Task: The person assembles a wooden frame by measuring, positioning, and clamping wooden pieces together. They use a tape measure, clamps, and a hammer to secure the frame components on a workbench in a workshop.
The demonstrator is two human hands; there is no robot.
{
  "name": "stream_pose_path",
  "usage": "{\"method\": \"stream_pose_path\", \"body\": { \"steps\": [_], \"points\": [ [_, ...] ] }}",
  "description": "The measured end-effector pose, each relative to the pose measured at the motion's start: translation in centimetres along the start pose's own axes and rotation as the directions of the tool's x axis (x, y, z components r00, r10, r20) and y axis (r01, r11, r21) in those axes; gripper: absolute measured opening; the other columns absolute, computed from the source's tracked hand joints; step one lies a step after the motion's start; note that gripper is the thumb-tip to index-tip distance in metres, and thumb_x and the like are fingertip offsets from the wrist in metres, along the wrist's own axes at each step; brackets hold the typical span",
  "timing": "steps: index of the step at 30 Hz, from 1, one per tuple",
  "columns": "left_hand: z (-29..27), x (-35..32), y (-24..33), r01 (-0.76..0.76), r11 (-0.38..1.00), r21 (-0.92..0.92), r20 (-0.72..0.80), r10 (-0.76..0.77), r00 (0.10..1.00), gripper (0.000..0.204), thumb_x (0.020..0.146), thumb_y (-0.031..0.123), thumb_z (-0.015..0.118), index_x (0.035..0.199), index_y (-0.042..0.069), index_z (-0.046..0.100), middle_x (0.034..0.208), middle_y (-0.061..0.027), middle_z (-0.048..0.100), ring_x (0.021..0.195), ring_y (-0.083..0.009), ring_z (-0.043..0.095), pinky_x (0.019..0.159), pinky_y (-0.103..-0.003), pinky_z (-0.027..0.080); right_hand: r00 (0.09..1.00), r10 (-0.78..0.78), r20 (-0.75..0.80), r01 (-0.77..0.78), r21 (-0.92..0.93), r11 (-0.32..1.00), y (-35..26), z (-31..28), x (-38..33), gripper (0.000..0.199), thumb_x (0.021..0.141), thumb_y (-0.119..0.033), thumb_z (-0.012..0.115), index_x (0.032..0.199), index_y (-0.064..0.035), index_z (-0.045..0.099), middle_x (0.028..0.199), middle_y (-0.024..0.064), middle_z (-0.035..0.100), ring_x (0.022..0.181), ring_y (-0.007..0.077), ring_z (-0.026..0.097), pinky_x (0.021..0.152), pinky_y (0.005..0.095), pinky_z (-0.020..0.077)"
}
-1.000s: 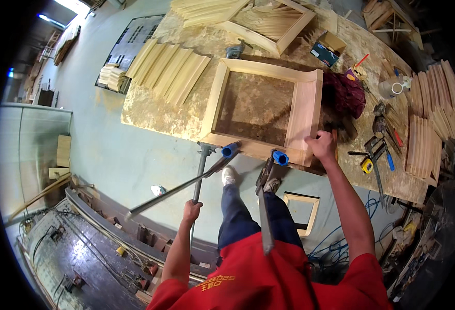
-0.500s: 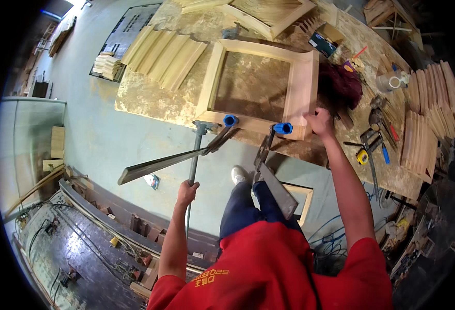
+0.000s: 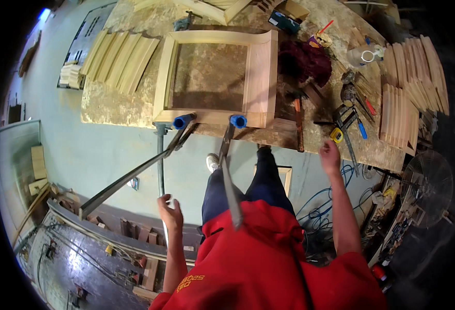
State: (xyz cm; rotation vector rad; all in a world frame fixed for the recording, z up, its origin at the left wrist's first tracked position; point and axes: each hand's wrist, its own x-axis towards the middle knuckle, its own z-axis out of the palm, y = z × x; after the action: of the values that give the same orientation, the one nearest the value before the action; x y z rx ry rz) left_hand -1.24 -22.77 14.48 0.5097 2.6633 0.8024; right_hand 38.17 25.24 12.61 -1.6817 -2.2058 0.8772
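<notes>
On the worktable lies a pale wooden frame with a wide curved right side. At its near rail are two clamps with blue ends, a left clamp and a right clamp, their flat metal bars sticking out toward me. A grey metal pipe runs down from the frame's near left corner. Beside that pipe my left hand is open, fingers apart, off the pipe. My right hand hovers at the table's front edge, fingers curled in with nothing seen in them, just below a yellow tape measure.
Curved wooden strips lie left of the frame, more strips at the right. A dark red cloth, a hammer and a blue-handled clamp share the table. Blue hoses coil on the floor near a fan.
My left hand has let go of the grey pipe. My right hand has left the frame's near right corner and moved right and down. The whole view has shifted, baring the hammer.
</notes>
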Motion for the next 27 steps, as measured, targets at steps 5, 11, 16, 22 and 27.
{"method": "stream_pose_path", "body": {
  "steps": [5, 11, 16, 22, 27],
  "points": [
    [8.4, -4.8, 8.4, 0.149, 0.947, -0.284, 0.427, -0.015, 0.904, 0.025, 0.093, 0.013, 0.068, 0.114, -0.001, 0.062, 0.101, -0.0128, 0.065, 0.093, -0.0271, 0.065, 0.086, -0.034, 0.052, 0.943, 0.292, -0.163, -0.328, -0.62, 0.713, 14.1, -5.1, 8.0, 0.044, 0.081, -0.009, 0.07, 0.122, 0.0006, 0.059, 0.121, 0.0272, 0.06, 0.115, 0.0428, 0.059, 0.092, 0.0496, 0.0498],
    [23.7, 0.9, 24.6, 0.61, 0.013, -0.792, 0.59, -0.235, 0.772, 0.071, 0.107, 0.051, 0.045, 0.151, -0.004, 0.035, 0.152, -0.02, 0.046, 0.143, -0.0313, 0.042, 0.119, -0.041, 0.033, 0.995, 0.075, 0.061, -0.034, -0.504, 0.863, 16.9, -6.3, 11.4, 0.035, 0.086, -0.007, 0.065, 0.119, 0.0011, 0.059, 0.12, 0.0223, 0.06, 0.111, 0.0419, 0.059, 0.093, 0.0506, 0.0491],
    [26.3, 6.5, 26.2, 0.501, -0.058, -0.864, 0.452, -0.531, 0.717, 0.046, 0.101, 0.041, 0.06, 0.127, 0.003, 0.059, 0.118, -0.006, 0.063, 0.105, -0.0194, 0.061, 0.092, -0.035, 0.049, 0.714, -0.63, 0.306, 0.633, 0.102, 0.767, -5.1, -2.0, 8.6, 0.026, 0.086, -0.005, 0.067, 0.112, -0.0052, 0.065, 0.114, 0.0148, 0.065, 0.109, 0.0356, 0.06, 0.095, 0.0447, 0.0472],
    [25.1, 12.3, 30.3, 0.591, 0.07, -0.804, 0.402, -0.668, 0.626, 0.047, 0.088, 0.038, 0.079, 0.113, 0.0, 0.068, 0.101, -0.0076, 0.07, 0.09, -0.0186, 0.068, 0.08, -0.035, 0.055, 0.864, -0.286, 0.415, 0.389, -0.187, 0.902, -3.7, 7.1, 13.9, 0.023, 0.093, -0.022, 0.066, 0.1, -0.0023, 0.056, 0.096, 0.0176, 0.063, 0.09, 0.0427, 0.061, 0.082, 0.0518, 0.0489],
    [28.2, 13.8, 27.4, 0.6, 0.078, -0.796, 0.382, -0.704, 0.599, 0.04, 0.085, 0.029, 0.081, 0.107, -0.003, 0.07, 0.099, -0.0103, 0.072, 0.082, -0.0209, 0.069, 0.07, -0.036, 0.056, 0.837, -0.057, 0.545, 0.006, 0.095, 0.995, -2.3, 6.3, 16.6, 0.019, 0.092, -0.014, 0.064, 0.1, -0.0021, 0.051, 0.084, 0.016, 0.06, 0.077, 0.0432, 0.059, 0.075, 0.0487, 0.0495]
  ]
}}
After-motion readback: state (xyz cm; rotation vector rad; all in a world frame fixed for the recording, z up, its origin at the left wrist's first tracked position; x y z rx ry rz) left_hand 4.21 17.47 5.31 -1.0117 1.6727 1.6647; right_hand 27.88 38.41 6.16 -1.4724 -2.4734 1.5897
